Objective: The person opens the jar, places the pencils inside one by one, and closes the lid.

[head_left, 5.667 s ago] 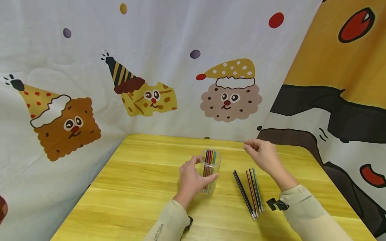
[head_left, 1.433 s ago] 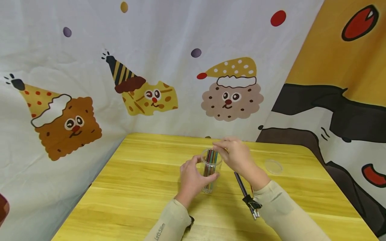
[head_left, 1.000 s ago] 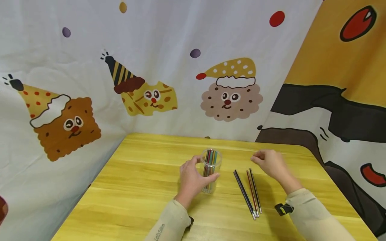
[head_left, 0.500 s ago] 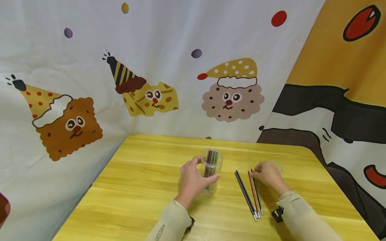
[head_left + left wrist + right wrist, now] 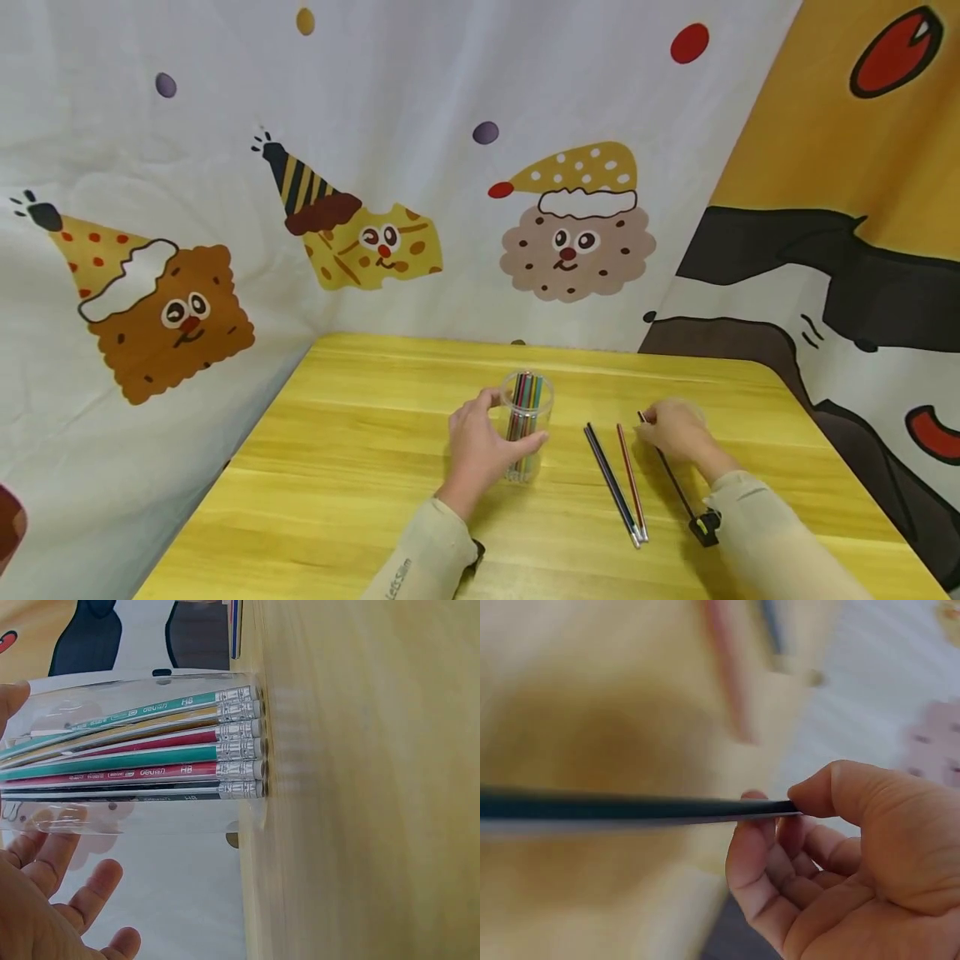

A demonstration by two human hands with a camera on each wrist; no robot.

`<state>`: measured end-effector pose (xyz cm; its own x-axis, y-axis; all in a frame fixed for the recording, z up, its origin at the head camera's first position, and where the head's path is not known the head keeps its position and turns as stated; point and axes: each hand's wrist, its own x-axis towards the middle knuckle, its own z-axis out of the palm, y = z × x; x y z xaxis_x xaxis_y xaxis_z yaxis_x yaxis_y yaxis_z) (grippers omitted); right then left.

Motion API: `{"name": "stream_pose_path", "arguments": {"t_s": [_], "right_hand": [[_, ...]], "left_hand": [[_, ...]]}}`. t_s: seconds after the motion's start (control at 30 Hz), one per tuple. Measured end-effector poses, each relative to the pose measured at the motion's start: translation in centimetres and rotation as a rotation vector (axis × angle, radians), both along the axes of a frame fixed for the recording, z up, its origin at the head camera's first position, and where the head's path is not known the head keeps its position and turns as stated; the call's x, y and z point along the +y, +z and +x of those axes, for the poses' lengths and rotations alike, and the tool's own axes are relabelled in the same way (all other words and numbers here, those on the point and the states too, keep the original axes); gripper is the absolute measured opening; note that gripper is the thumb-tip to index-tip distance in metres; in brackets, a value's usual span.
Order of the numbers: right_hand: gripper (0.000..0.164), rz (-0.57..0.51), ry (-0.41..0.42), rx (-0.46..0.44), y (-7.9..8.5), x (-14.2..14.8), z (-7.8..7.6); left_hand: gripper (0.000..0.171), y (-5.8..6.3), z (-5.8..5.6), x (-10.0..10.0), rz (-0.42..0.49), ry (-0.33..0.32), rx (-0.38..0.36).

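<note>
My left hand (image 5: 483,454) grips a clear plastic cup (image 5: 545,421) standing upright on the table, thumb and fingers curled round its side. Several coloured pencils (image 5: 150,761) stand in the cup; the left wrist view shows their silver ferrules and eraser ends at the bottom. To the right, my right hand (image 5: 675,432) pinches the tip end of a dark pencil (image 5: 645,810) between thumb and fingers. That pencil slants above the table, its far end hidden near the wrist strap. Left of this hand lie two dark pencils (image 5: 609,479) and a red pencil (image 5: 632,479).
A clear round lid (image 5: 697,410) lies mostly hidden behind the right hand. The yellow wood-grain table (image 5: 337,467) ends at a cartoon-printed cloth (image 5: 420,100) along the back and sides.
Over the last second my right hand came down to the loose pencils, pinched a dark one and drew it right, away from the red pencil. My left hand stays on the cup.
</note>
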<state>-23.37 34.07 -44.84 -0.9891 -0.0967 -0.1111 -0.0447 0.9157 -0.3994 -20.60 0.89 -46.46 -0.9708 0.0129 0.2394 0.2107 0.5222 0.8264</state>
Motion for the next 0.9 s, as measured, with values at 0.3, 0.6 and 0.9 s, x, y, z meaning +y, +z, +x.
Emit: {"name": "stream_pose_path", "arguments": {"t_s": [0.3,0.6,0.9], "right_hand": [[0.044,-0.396,0.040,0.568,14.7,-6.8,4.0],[0.043,-0.705,0.185,0.848,15.6,-13.7,2.7],[0.030,-0.440,0.232,0.672,9.8,-15.5,1.2]], "left_hand": [[0.081,-0.1,0.1,-0.5,0.008,0.016,-0.008],[0.079,0.1,0.0,-0.3,0.005,0.001,0.006],[0.076,0.0,-0.1,0.0,0.008,-0.021,0.015]]}}
